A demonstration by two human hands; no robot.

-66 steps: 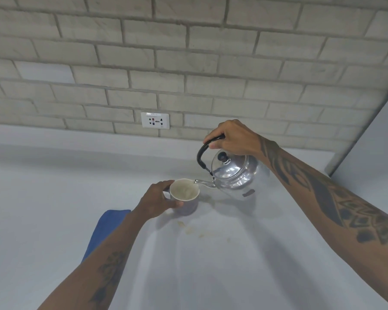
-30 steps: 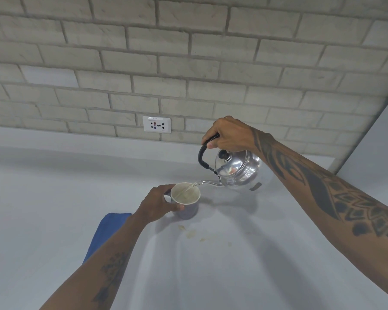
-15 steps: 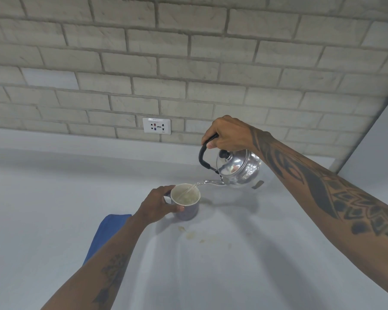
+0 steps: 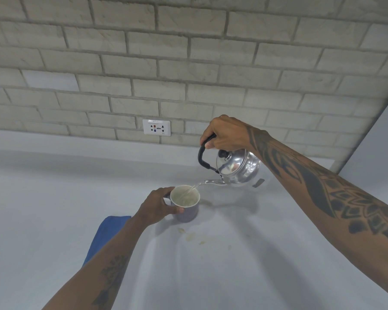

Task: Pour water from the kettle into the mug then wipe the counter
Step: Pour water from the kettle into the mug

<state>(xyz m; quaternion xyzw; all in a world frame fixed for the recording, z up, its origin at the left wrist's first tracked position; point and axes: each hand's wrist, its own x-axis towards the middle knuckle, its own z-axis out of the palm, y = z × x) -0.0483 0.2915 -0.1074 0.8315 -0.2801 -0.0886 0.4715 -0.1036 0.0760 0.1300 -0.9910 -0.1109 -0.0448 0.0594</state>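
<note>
A shiny steel kettle (image 4: 240,168) with a black handle hangs tilted above the white counter (image 4: 233,265), spout to the left. My right hand (image 4: 226,134) grips its handle from above. A thin stream of water runs from the spout into a mug (image 4: 186,203) with a pale inside that stands on the counter. My left hand (image 4: 158,205) wraps the mug's left side. A blue cloth (image 4: 105,233) lies on the counter, partly hidden under my left forearm.
Several small brownish stains (image 4: 189,236) mark the counter just in front of the mug. A brick wall with a white power socket (image 4: 156,127) rises behind. A grey panel (image 4: 376,142) closes the right side.
The kettle has risen and tipped further toward the mug, and water now streams from the spout into it. My left hand has stayed on the mug.
</note>
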